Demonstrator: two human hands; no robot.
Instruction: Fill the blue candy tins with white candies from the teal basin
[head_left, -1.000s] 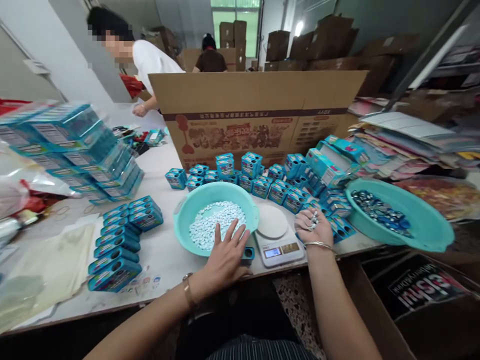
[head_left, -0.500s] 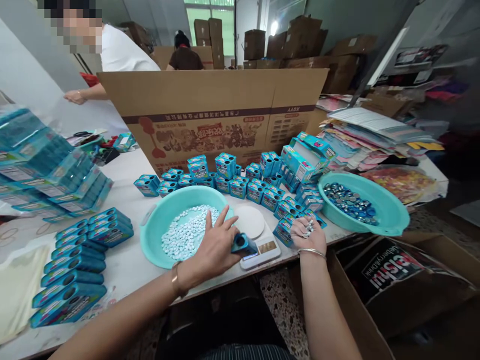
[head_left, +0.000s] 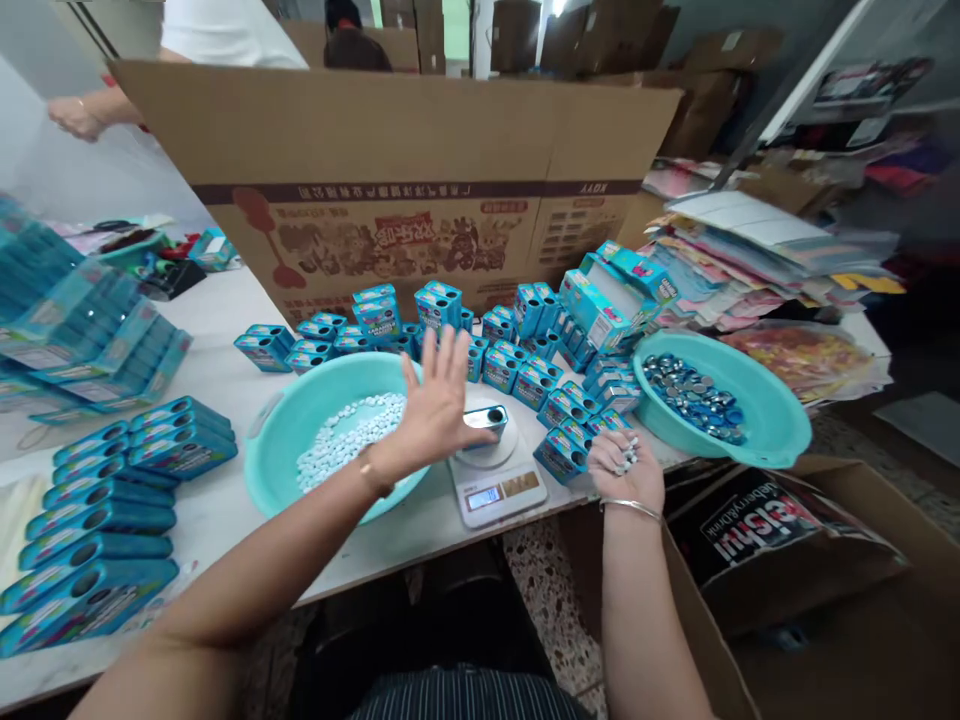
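My left hand (head_left: 433, 405) is spread open, fingers up, just left of a small blue tin (head_left: 485, 419) that stands on the white kitchen scale (head_left: 497, 482). The thumb is close to the tin; I cannot tell whether it touches. My right hand (head_left: 624, 464) is cupped palm up to the right of the scale, holding a small heap of white tablets (head_left: 625, 455). A teal basin (head_left: 285, 440) with many white tablets sits to the left of the scale.
A second teal basin (head_left: 757, 415) of blue lids is at the right. Many small blue tins (head_left: 525, 360) stand before a big cardboard box (head_left: 390, 190). Flat blue packs (head_left: 105, 500) lie at the left. An open carton (head_left: 787, 540) sits by the table's right. Another person's hand (head_left: 71, 115) is at the far left.
My left hand picked a blue tin up from beside the basin, set it on the scale and opened. My right hand stayed cupped with tablets.
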